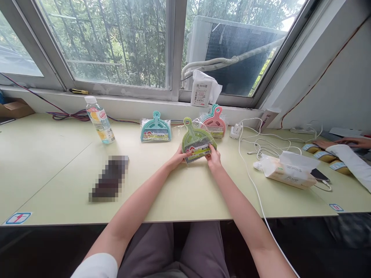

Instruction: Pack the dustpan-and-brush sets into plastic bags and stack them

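Note:
A green mini dustpan and brush set (198,141) in clear wrapping is tilted up over the table, its handle pointing away from me. My left hand (177,157) grips its lower left edge, and my right hand (213,157) grips the lower right, with the thumb on the printed label. Behind it to the right, a pink dustpan set (218,121) leans near the wall, with a teal one partly hidden behind it. Another teal dustpan set (156,127) stands against the wall to the left.
On the left are a drink bottle (101,121) and a blurred dark flat object (110,179). A tissue pack (286,170), white cables (252,181) and a plug adapter (236,130) lie right. Another person's sleeved arm (352,160) reaches in at far right, near yellow rolls (326,155).

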A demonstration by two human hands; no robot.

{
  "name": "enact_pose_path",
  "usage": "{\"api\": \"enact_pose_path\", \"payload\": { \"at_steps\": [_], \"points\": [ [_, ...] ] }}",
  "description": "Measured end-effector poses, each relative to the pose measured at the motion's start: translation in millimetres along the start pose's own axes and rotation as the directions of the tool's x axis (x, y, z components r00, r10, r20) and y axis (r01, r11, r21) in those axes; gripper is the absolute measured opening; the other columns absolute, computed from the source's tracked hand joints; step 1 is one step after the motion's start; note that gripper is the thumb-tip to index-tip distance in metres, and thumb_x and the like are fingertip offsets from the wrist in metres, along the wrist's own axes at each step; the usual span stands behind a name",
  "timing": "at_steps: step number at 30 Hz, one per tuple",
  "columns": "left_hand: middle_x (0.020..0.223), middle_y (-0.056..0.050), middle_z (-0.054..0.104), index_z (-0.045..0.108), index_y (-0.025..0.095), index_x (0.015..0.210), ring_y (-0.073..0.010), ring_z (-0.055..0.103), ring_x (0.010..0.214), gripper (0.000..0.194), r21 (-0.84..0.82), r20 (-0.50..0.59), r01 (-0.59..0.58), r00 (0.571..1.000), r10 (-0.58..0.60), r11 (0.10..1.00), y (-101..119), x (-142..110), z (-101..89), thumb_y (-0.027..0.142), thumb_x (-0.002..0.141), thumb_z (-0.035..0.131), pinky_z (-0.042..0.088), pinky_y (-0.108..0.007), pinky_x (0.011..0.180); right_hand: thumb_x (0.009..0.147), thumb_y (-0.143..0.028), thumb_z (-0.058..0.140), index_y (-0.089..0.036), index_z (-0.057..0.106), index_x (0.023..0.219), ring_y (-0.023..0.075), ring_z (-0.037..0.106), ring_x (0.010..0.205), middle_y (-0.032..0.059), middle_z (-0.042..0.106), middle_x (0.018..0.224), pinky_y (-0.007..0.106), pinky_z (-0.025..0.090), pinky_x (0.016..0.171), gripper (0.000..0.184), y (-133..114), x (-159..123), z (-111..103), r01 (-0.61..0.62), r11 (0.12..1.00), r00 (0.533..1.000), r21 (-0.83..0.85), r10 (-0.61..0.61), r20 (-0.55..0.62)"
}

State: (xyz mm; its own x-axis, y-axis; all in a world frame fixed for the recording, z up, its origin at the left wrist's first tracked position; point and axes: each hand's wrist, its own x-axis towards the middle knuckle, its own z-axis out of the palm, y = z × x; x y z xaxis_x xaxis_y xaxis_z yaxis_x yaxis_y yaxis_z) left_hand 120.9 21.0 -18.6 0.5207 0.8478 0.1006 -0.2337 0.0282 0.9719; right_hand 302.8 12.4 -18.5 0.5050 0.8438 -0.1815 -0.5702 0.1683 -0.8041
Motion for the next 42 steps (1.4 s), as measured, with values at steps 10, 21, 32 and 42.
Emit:
{"api": "enact_pose_path", "payload": {
  "at_steps": [10, 21, 32, 42],
  "points": [
    [0.136, -0.011, 0.055, 0.029, 0.029, 0.142, -0.0326, 0.055, 0.119, 0.088, 0.037, 0.028, -0.005, 1.0, 0.004, 0.999, -1.8, 0.0, 1.7, 0.042, 0.07, 0.076, 0.05, -0.049, 0.091, 0.073, -0.032, 0.075, -0.02, 0.062, 0.087, 0.013, 0.067, 0.069, 0.0008, 0.072, 0.08, 0.025, 0.06, 0.065, 0.023, -2.3, 5.6, -3.9, -0.031, 0.998, 0.999, -0.046, 0.031, 0.009],
    [0.132, -0.013, 0.058, 0.04, 0.026, 0.136, -0.031, 0.059, 0.117, 0.08, -0.017, -0.033, -0.025, 0.999, 0.025, 1.0, 9.2, -1.1, -6.2, 0.043, 0.068, 0.078, 0.051, -0.044, 0.092, 0.062, -0.02, 0.08, -0.025, 0.055, 0.099, 0.0213, 0.068, 0.099, 0.0016, 0.071, 0.101, 0.04, 0.059, 0.088, 0.045, -3.6, 0.7, -0.9, 0.068, 0.984, 0.902, -0.163, 0.009, 0.432],
    [0.123, -0.016, 0.063, 0.037, 0.023, 0.138, -0.0254, 0.07, 0.084, 0.076, -0.053, -0.028, -0.002, 1.0, 0.0, 0.999, 4.2, 2.1, -6.9, 0.036, 0.073, 0.074, 0.056, -0.039, 0.072, 0.056, -0.018, 0.084, -0.024, 0.055, 0.1, 0.0246, 0.063, 0.11, 0.0048, 0.069, 0.107, 0.044, 0.053, 0.098, 0.052, -2.2, 0.1, -2.5, 0.095, 0.98, 0.917, -0.175, -0.017, 0.399],
    [0.126, -0.012, 0.062, 0.047, 0.024, 0.132, -0.0288, 0.065, 0.103, 0.069, -0.061, -0.09, 0.006, 0.996, -0.011, 0.998, 6.8, 0.2, -3.5, 0.036, 0.07, 0.075, 0.055, -0.046, 0.086, 0.058, -0.017, 0.081, -0.025, 0.056, 0.101, 0.0223, 0.066, 0.104, 0.0017, 0.07, 0.102, 0.041, 0.057, 0.094, 0.05, -1.0, -0.3, -4.5, 0.086, 0.974, 0.926, -0.208, -0.001, 0.377]
  ]
}}
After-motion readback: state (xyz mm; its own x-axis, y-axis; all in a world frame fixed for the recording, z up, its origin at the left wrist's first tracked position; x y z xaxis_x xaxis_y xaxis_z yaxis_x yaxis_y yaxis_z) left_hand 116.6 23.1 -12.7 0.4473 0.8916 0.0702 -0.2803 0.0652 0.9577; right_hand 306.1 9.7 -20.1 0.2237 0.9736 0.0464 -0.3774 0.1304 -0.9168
